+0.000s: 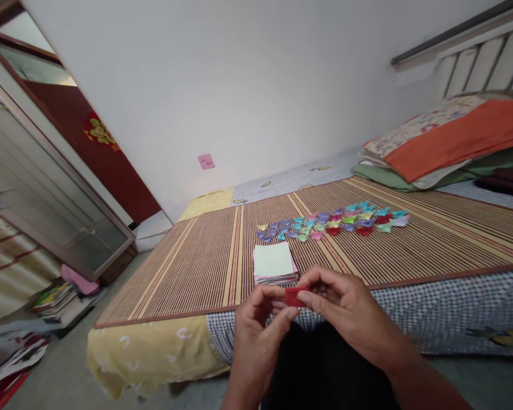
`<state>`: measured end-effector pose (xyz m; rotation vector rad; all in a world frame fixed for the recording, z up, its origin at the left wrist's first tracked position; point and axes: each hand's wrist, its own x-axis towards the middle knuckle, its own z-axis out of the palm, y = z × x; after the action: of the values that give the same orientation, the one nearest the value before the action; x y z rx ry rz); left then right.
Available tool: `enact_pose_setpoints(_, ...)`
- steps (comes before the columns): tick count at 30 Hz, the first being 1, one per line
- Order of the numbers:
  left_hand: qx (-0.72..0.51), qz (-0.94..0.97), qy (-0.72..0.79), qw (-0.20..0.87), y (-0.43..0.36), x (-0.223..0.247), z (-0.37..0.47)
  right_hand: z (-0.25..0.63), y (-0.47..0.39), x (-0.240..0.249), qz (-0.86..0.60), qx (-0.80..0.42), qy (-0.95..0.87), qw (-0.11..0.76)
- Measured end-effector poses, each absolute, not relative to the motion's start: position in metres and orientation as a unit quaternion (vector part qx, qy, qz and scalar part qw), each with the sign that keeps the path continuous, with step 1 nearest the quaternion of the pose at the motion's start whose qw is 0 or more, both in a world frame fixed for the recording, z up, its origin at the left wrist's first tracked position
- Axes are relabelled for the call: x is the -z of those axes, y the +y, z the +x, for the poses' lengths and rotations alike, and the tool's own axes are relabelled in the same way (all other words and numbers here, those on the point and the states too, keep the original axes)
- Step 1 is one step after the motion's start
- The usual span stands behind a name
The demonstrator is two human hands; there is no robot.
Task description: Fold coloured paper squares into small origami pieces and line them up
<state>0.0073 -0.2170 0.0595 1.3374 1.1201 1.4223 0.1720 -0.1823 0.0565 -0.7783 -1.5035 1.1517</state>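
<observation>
A small folded red paper (294,296) is pinched between my two hands, just in front of the bed's near edge. My left hand (263,319) grips its left end between thumb and fingers. On the other end, my right hand (340,302) presses with its thumb. Just beyond my hands lies a stack of square paper sheets (273,260), pale green on top. Behind that, several small folded paper boats (333,222) in many colours stand in rows on the striped mat (196,262).
Folded bedding with an orange cover (465,134) is piled at the right. A pink note (206,162) sticks to the wall. At the left are a glass-panelled door (55,176) and stacked books (60,302) low down. Yellow cloth (154,347) hangs over the bed's front.
</observation>
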Motion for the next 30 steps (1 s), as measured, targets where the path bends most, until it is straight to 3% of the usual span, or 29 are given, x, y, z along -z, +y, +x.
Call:
enact_pose_setpoints(3, -0.606, 0.469, 0.409, 0.496, -0.214, -0.053, 0.013, 0.168, -0.180, -0.051, -0.276, -0.560, -0.543, 0.562)
enact_pose_setpoints(11, -0.665, 0.467, 0.398, 0.426, -0.217, -0.050, 0.024, 0.148, -0.184, -0.037, -0.198, -0.629, -0.484, 0.575)
enact_pose_setpoints(17, -0.629, 0.573, 0.458, 0.258, -0.221, -0.052, 0.014, 0.155, -0.187, -0.039, -0.311, -0.376, -0.621, 0.614)
enact_pose_setpoints(21, -0.611, 0.624, 0.466, 0.142, -0.222, -0.052, 0.011, 0.157, -0.193, -0.050, -0.293, -0.241, -0.694, 0.612)
enact_pose_setpoints(23, -0.630, 0.606, 0.457, 0.165, -0.221, -0.052, 0.013, 0.155, -0.194, -0.051, -0.279, -0.203, -0.702, 0.623)
enact_pose_setpoints(30, -0.674, 0.440, 0.443, 0.394, -0.224, -0.053, 0.015, 0.150, -0.189, -0.044, -0.227, -0.107, -0.726, 0.641)
